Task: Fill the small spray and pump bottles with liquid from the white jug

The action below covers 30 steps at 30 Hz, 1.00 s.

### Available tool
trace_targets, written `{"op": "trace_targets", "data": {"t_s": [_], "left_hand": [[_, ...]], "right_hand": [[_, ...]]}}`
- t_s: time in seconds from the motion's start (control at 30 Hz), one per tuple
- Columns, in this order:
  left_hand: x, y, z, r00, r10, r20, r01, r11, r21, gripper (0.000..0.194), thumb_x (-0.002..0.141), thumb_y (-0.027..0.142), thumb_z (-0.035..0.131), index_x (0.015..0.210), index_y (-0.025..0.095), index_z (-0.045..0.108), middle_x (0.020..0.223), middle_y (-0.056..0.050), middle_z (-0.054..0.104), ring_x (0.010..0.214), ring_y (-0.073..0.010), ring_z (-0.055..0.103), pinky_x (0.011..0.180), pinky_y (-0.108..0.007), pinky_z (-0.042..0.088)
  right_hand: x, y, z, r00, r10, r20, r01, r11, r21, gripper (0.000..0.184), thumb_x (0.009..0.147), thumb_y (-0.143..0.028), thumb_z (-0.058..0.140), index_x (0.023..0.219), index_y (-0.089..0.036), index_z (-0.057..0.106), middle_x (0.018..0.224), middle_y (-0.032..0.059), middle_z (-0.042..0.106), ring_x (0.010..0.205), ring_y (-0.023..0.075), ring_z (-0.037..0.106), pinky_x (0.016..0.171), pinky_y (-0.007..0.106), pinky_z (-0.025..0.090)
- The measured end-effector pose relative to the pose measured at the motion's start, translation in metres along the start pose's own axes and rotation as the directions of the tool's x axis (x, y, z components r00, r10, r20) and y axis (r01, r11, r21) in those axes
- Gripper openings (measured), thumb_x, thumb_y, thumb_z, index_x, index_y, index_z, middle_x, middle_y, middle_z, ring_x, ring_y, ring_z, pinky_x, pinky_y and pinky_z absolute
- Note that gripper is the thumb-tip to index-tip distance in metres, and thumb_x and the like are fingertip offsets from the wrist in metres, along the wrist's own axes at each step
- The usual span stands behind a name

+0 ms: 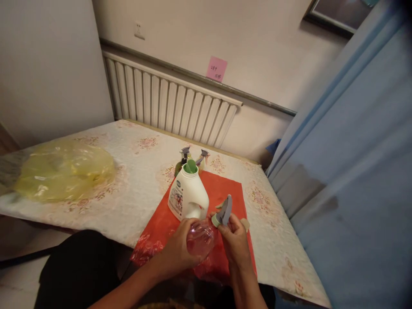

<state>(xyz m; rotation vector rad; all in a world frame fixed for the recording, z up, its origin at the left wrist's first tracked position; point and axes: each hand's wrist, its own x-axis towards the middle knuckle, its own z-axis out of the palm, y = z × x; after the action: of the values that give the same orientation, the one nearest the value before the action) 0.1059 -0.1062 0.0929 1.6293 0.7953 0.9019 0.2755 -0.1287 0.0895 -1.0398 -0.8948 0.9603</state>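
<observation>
My left hand (180, 246) is wrapped round a clear pink spray bottle (201, 240), which lies tilted over the front of a red plastic sheet (225, 184). At the bottle's neck, my right hand (236, 240) has its fingers closed on the grey trigger spray head (224, 212) with its pale green collar. Whether the collar is fully seated on the neck I cannot tell. Just behind my hands stands a white jug (189, 193) with a handle, upright, a green piece (191, 166) in its mouth.
Behind the jug stand more spray bottles (203, 156). A yellow plastic bag (64, 171) lies at the left on the flowered tablecloth (135, 171). A radiator (167, 98) runs along the wall; a blue curtain (347, 171) hangs at the right.
</observation>
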Motion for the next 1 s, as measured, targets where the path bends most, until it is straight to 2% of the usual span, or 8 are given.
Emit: {"op": "trace_targets", "data": {"t_s": [0.1, 0.17, 0.27, 0.37, 0.47, 0.63, 0.8, 1.0], "left_hand": [[-0.001, 0.002, 0.002, 1.0, -0.002, -0.026, 0.003, 0.999, 0.037, 0.052, 0.065, 0.026, 0.074, 0.112, 0.021, 0.053, 0.111, -0.009, 0.065, 0.104, -0.0278, 0.064, 0.091, -0.039, 0.052], [-0.001, 0.002, 0.002, 1.0, -0.002, -0.003, 0.002, 0.999, 0.037, 0.055, 0.064, 0.024, 0.075, 0.113, 0.021, 0.052, 0.113, -0.009, 0.064, 0.106, -0.0279, 0.063, 0.092, -0.04, 0.052], [-0.001, 0.002, 0.001, 1.0, 0.009, 0.02, -0.009, 1.0, 0.003, 0.056, 0.064, 0.022, 0.074, 0.114, 0.021, 0.05, 0.115, -0.009, 0.063, 0.109, -0.0275, 0.062, 0.095, -0.04, 0.051], [-0.001, 0.0, -0.001, 1.0, 0.016, 0.013, -0.016, 0.999, -0.034, 0.053, 0.066, 0.023, 0.073, 0.114, 0.021, 0.049, 0.116, -0.008, 0.062, 0.11, -0.0271, 0.062, 0.097, -0.04, 0.051], [0.0, -0.007, -0.001, 0.998, 0.053, 0.015, -0.052, 0.998, -0.024, 0.058, 0.065, 0.021, 0.074, 0.117, 0.021, 0.049, 0.118, -0.009, 0.062, 0.113, -0.0272, 0.06, 0.099, -0.041, 0.049], [0.0, -0.012, 0.001, 0.995, 0.095, -0.034, -0.094, 0.995, 0.023, 0.057, 0.066, 0.023, 0.077, 0.116, 0.021, 0.051, 0.114, -0.008, 0.063, 0.108, -0.0264, 0.061, 0.095, -0.041, 0.051], [0.0, -0.004, 0.002, 0.996, 0.088, -0.035, -0.087, 0.996, 0.021, 0.053, 0.066, 0.021, 0.075, 0.113, 0.021, 0.051, 0.11, -0.008, 0.063, 0.103, -0.0253, 0.064, 0.091, -0.039, 0.054], [0.001, 0.0, 0.0, 0.992, 0.114, -0.046, -0.113, 0.993, 0.036, 0.054, 0.066, 0.018, 0.073, 0.115, 0.022, 0.051, 0.112, -0.007, 0.062, 0.106, -0.0256, 0.064, 0.094, -0.041, 0.052]], "right_hand": [[0.002, 0.003, 0.003, 0.997, -0.046, -0.057, 0.046, 0.999, 0.004, 0.024, 0.062, -0.013, 0.076, 0.084, -0.021, 0.068, 0.081, -0.0008, 0.073, 0.079, 0.0178, 0.068, 0.076, 0.028, 0.053], [0.001, 0.003, 0.005, 0.994, -0.053, -0.09, 0.05, 0.998, -0.036, 0.029, 0.061, -0.01, 0.074, 0.087, -0.022, 0.068, 0.081, -0.0019, 0.072, 0.079, 0.0169, 0.067, 0.075, 0.026, 0.053], [-0.002, 0.0, 0.007, 0.995, -0.041, -0.095, 0.034, 0.996, -0.077, 0.035, 0.065, -0.016, 0.075, 0.1, -0.021, 0.07, 0.094, 0.0025, 0.074, 0.088, 0.021, 0.068, 0.081, 0.031, 0.053], [-0.005, -0.002, 0.006, 0.999, -0.034, -0.014, 0.034, 0.999, -0.034, 0.031, 0.075, -0.028, 0.072, 0.105, -0.019, 0.071, 0.106, 0.0076, 0.074, 0.099, 0.025, 0.067, 0.091, 0.037, 0.05], [-0.005, -0.001, 0.006, 1.0, -0.023, 0.016, 0.022, 1.0, 0.02, 0.031, 0.077, -0.031, 0.072, 0.105, -0.02, 0.07, 0.106, 0.008, 0.074, 0.101, 0.0251, 0.067, 0.093, 0.038, 0.049], [-0.001, 0.001, 0.012, 0.992, -0.08, -0.102, 0.08, 0.997, 0.0, 0.021, 0.065, -0.017, 0.077, 0.083, -0.02, 0.066, 0.081, -0.0005, 0.073, 0.079, 0.0175, 0.067, 0.076, 0.028, 0.052], [-0.005, -0.001, 0.018, 0.979, -0.082, -0.187, 0.058, 0.99, -0.128, 0.035, 0.063, -0.017, 0.074, 0.098, -0.019, 0.068, 0.087, 0.0007, 0.073, 0.08, 0.0195, 0.066, 0.072, 0.028, 0.051], [-0.008, -0.003, 0.012, 0.999, -0.048, -0.004, 0.048, 0.999, -0.003, 0.029, 0.08, -0.032, 0.067, 0.106, -0.018, 0.07, 0.11, 0.0081, 0.072, 0.104, 0.025, 0.064, 0.093, 0.037, 0.047]]}}
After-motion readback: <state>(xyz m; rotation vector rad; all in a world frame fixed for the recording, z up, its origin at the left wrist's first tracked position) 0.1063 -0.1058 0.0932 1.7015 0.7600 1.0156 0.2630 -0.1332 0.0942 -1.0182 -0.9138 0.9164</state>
